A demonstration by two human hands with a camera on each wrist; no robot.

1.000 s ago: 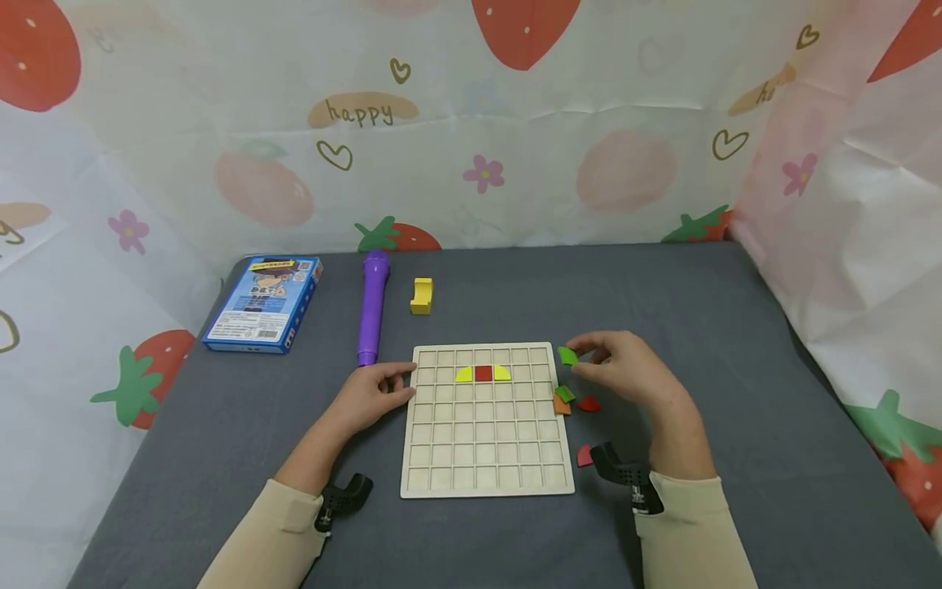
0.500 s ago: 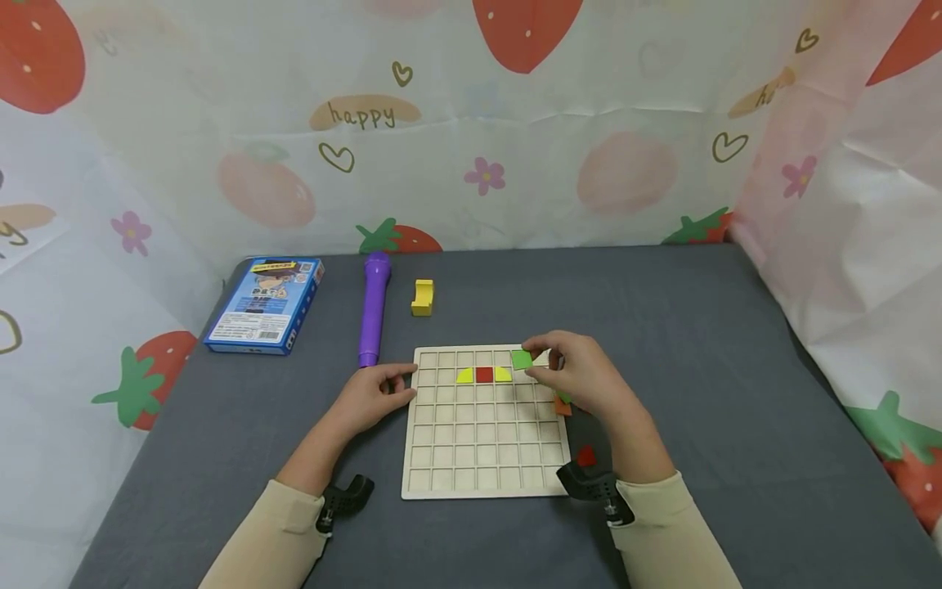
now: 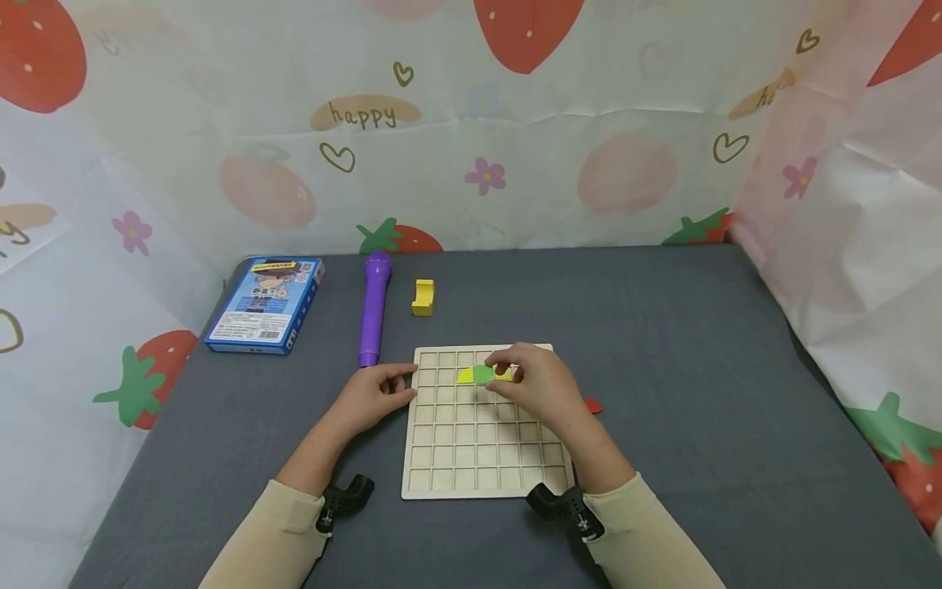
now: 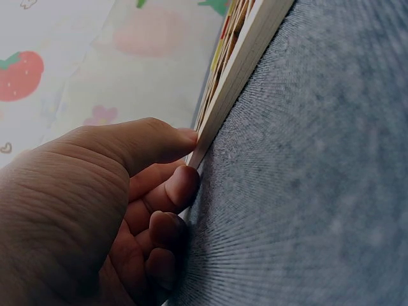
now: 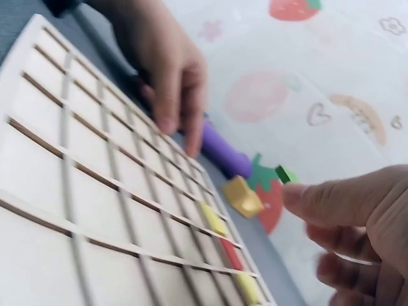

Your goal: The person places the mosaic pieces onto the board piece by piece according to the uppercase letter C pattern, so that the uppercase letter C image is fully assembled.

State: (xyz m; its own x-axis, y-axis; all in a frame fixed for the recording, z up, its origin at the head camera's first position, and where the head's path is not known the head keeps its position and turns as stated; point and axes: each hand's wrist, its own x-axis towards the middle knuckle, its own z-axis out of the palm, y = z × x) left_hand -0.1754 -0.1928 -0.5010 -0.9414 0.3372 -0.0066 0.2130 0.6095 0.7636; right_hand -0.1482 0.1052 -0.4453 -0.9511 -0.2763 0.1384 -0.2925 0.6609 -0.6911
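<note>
A pale wooden grid board [image 3: 441,458] lies flat on the cloth. My left hand [image 3: 374,399] rests its thumb and a fingertip against the board's left edge, the two apart; the left wrist view shows the other fingers curled beneath. Over the board's upper rows, my right hand [image 3: 540,388] pinches a small green tile [image 3: 482,375] between thumb and finger. In the right wrist view this green tile [image 5: 285,173] is held clear of the board. Two yellow pieces [image 3: 465,375] flank a red square [image 5: 231,254] in one row; the green tile hides that square in the head view.
A red piece [image 3: 593,405] lies right of the board; my right hand and forearm hide whatever else is there. Behind the board are a purple microphone-shaped stick [image 3: 374,307] and a yellow notched block [image 3: 423,298]. A blue box [image 3: 265,304] lies at back left.
My right hand has carried the green tile leftward from beside the board's right edge to above the red square. The left hand has stayed at the board's edge.
</note>
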